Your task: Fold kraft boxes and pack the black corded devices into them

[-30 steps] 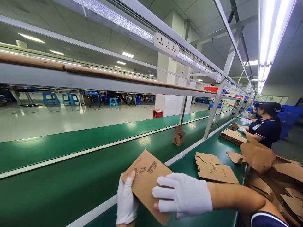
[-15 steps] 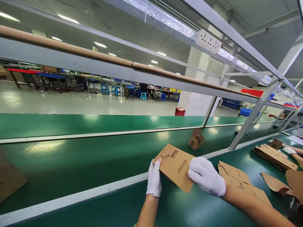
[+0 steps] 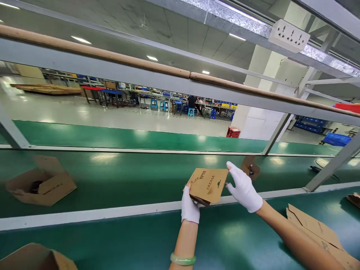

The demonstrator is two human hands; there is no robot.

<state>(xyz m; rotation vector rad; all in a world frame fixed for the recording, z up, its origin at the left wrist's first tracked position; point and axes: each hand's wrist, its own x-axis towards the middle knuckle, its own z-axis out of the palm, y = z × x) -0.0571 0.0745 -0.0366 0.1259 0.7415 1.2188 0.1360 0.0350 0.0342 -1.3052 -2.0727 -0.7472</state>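
Note:
A brown printed cardboard box (image 3: 209, 183) is held up over the white rail, its hang-hole panel facing me. My left hand (image 3: 190, 204), in a white glove with the fingertips bare, grips it at the left edge. On the right, my right hand (image 3: 244, 186), gloved too, has thumb and fingers spread beside the box's edge and grasps nothing. Below my right forearm lie flattened cardboard boxes (image 3: 315, 228) on the green worktop. The inside of the held box is hidden from me.
An open box (image 3: 46, 183) with a dark item in it rests on the green belt at left; another open box (image 3: 250, 167) sits beyond my right hand. Part of a box (image 3: 36, 257) shows at lower left. A metal post (image 3: 334, 163) rises at right.
My right hand has let go of the box's edge and opened beside it. The box has turned, so its hang hole shows. The view has swung left.

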